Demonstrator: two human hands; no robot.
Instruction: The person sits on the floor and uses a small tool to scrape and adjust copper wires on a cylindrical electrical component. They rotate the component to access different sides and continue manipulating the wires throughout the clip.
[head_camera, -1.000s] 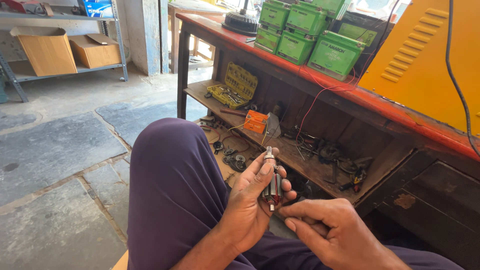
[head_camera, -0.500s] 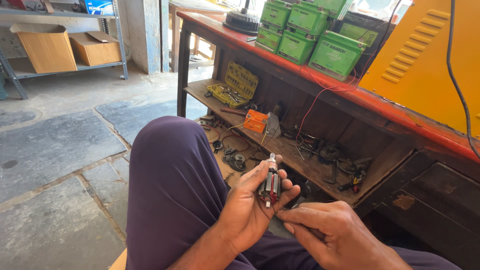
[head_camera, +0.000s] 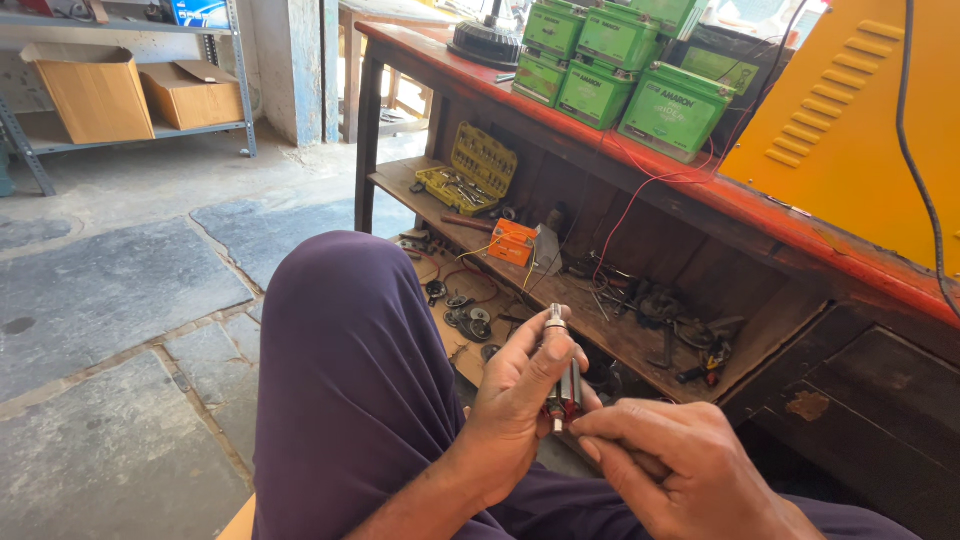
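Note:
My left hand (head_camera: 515, 400) is wrapped around a small motor armature (head_camera: 563, 385), a metal cylinder with a steel shaft sticking up past my fingers and reddish windings at its lower end. My right hand (head_camera: 680, 470) sits just right of it, fingertips pinched at the armature's lower end; whether they hold a small tool is hidden. Both hands rest above my knee in purple trousers (head_camera: 350, 380).
A red-topped workbench (head_camera: 800, 235) stands ahead with green boxes (head_camera: 620, 60) on top. Its lower shelf (head_camera: 600, 320) holds a yellow socket set (head_camera: 470, 175), an orange box (head_camera: 513, 242) and several loose tools. Cardboard boxes (head_camera: 95, 90) sit on a rack at far left. Stone floor lies left.
My left hand has turned the armature slightly and shifted it a little lower and right. The right fingers stay at its lower end.

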